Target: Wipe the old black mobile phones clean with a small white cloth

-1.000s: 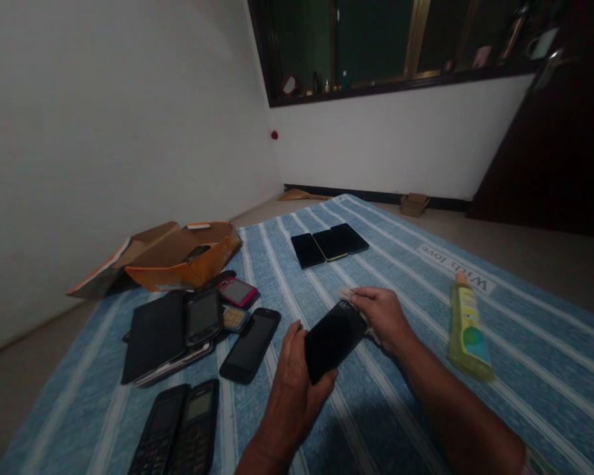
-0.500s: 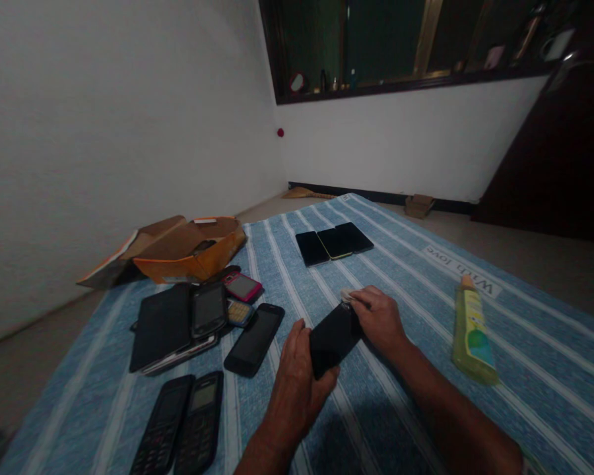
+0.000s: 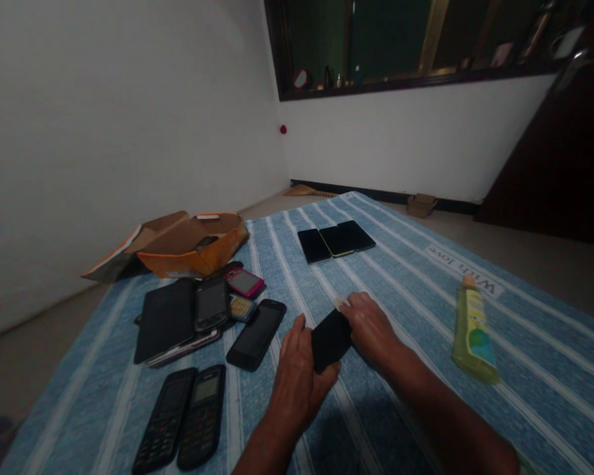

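Note:
A black smartphone point(image 3: 331, 340) lies between my hands over the striped blue cloth point(image 3: 406, 290). My left hand point(image 3: 301, 376) grips its near left end, fingers along one edge and thumb along the other. At the far right end, my right hand point(image 3: 369, 323) is closed on a small whitish wad point(image 3: 341, 302), perhaps tissue or cloth, pressed against the phone's top edge. Left of my hands rests another black smartphone point(image 3: 256, 334). Two keypad phones point(image 3: 202, 417) lie side by side nearer me.
A dark tablet-like slab point(image 3: 164, 320), a grey phone point(image 3: 212, 303) and a pink phone point(image 3: 245, 282) cluster at left, before an open orange box point(image 3: 193, 260). Three dark phones point(image 3: 335, 240) lie in a row farther back. A yellow-green bottle point(image 3: 475, 336) lies at right.
My right hand has slid slightly left along the phone's far end with the whitish wad, covering more of the screen. My left hand keeps its hold. The view has shifted slightly.

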`<state>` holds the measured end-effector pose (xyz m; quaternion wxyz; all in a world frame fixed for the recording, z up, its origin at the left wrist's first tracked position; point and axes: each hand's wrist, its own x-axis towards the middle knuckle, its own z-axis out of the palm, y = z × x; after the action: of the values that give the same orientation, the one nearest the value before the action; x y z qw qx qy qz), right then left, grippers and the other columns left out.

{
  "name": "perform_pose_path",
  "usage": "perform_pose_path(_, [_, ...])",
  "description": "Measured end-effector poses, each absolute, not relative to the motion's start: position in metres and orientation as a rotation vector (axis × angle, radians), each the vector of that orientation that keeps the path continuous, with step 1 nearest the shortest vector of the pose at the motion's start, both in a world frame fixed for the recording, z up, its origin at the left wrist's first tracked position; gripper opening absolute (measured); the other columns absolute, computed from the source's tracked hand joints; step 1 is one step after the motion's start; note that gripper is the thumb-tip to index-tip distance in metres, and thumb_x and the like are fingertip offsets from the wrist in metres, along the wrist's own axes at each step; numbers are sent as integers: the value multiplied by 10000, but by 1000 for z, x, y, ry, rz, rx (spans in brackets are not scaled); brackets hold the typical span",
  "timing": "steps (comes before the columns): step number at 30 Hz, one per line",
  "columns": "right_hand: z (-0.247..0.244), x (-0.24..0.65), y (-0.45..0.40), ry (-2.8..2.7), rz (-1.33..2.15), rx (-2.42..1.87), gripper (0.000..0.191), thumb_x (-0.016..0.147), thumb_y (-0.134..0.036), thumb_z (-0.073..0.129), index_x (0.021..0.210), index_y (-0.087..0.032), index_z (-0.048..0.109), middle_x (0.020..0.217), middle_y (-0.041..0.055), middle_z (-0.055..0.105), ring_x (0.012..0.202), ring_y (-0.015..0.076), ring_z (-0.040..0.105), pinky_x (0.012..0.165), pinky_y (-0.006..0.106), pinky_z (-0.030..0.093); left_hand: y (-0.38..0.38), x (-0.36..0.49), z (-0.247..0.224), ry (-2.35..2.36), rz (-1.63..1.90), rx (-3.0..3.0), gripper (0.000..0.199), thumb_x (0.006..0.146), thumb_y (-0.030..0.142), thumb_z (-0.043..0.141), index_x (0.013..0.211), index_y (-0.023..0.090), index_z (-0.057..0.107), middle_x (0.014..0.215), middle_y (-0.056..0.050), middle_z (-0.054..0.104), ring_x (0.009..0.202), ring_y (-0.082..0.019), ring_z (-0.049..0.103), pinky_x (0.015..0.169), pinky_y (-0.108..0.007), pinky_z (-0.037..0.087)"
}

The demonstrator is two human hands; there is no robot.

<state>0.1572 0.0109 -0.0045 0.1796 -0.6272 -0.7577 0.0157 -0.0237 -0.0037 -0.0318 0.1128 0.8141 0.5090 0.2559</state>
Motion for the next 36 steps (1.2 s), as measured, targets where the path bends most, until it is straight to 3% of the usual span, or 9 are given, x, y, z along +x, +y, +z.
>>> perform_pose_path(4, [-1,157,8,-2127,44,-1835,257,850,-49,458,896,-183,672,892,90,588,872,235,475,727,322,358,-4,-21,-25,1517,683,2343,530,712,301,643,1182,99,503,1448,-254,403,1348,-401,391,1058,-593,403])
perform_pose_path(9, [4,155,12,-2149,11,-1919,317,851,-21,429,1022,-157,659,972,106,591,937,245,472,780,323,353,-4,-19,-22,1521,670,2305,516,696,314,655,1150,112,519,1456,-241,398,1341,-399,397,1060,-595,393])
perform_pose_path(26, [17,150,9,-2247,12,-2001,306,922,-63,362,958,-147,654,969,101,626,940,233,511,775,302,347,-5,-15,-14,1549,611,2249,565,687,316,661,1171,55,530,1465,-262,377,1352,-402,376,1094,-559,372])
perform_pose_path(36, [17,150,10,-2288,-22,-1995,299,924,-71,368,960,-144,655,981,98,618,947,239,511,776,306,348,-4,-15,-15,1546,609,2241,549,677,309,680,1155,81,536,1466,-247,382,1356,-400,372,1096,-564,362])
